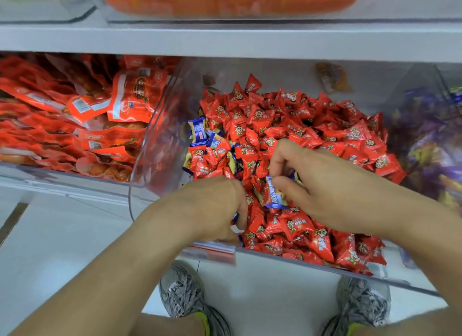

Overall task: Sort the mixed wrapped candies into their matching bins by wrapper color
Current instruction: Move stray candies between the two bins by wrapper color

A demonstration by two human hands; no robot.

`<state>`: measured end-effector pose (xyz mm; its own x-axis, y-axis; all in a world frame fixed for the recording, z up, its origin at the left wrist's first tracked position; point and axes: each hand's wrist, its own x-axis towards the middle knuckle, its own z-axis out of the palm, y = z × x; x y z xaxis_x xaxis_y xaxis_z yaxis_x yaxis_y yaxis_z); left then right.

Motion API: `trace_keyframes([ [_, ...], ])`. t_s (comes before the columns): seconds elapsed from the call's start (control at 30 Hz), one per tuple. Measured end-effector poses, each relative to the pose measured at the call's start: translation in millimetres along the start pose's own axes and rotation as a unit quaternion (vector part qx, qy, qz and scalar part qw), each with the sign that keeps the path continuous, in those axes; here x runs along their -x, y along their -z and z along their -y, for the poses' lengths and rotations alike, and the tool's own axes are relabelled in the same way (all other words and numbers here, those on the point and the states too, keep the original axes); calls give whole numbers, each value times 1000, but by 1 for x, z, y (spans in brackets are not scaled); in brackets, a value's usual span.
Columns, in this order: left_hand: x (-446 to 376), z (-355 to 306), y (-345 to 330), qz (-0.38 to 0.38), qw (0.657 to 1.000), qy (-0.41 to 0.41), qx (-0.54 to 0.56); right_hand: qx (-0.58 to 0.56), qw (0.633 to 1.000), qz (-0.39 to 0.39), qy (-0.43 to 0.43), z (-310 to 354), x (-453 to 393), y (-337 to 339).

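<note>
1. Head view, looking down into a clear bin (160, 125) heaped with red candies (295, 125), too many to count.
2. Right hand (322, 183) is over the heap at centre frame. Its thumb and fingers are curled and pinch one blue-wrapped candy (275, 194). The candy sticks out at 9 o'clock from the fingertips, above the red heap.
3. Left hand (212, 208) is at 8 o'clock from the right hand, at the bin's near edge. Its fingers are curled down into the candies. A scrap of blue wrapper shows at the fingertips; cannot tell whether it is gripped.
4. More blue candies (200, 133) lie in a cluster at 10 o'clock from the right hand, against the bin's left wall. About four are visible; others are part-buried under red ones, so the count is uncertain.
5. Bins counted: three on this shelf level. The left bin holds red packets (100, 115). The right bin holds purple wrappers (430, 145), blurred and cut off by the frame edge.
6. Shelf above (225, 38): one tub of orange goods (225, 0), top cut off, contents not readable.
7. Two grey shoes (185, 293) at 6 o'clock on a pale floor (50, 235), both partly behind the forearms.
</note>
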<state>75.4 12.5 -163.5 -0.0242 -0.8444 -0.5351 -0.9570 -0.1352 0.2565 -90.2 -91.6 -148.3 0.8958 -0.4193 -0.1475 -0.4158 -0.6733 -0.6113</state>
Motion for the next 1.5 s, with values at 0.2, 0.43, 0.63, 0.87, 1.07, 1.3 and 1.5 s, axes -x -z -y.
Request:
trace_keyframes([
  [0.2,-3,8,1,-3,1000,-10,-4,-18,1000,-5,-21,6,-6,-5],
  [0.43,18,29,24,-76,989,26,124,111,993,50,4,12,-13,-14],
  [0.63,22,24,25,-114,982,10,149,107,988,86,-65,33,-11,1],
  [0.87,12,14,15,-108,983,6,146,133,979,90,-129,52,-6,24],
  [1.07,6,8,18,-90,986,26,141,198,974,15,-108,18,-12,-4],
  [1.3,3,-1,13,-58,986,10,154,246,958,21,-142,6,-12,1],
  [1.5,3,3,20,-89,984,24,155,237,961,-44,-135,2,-20,-16],
])
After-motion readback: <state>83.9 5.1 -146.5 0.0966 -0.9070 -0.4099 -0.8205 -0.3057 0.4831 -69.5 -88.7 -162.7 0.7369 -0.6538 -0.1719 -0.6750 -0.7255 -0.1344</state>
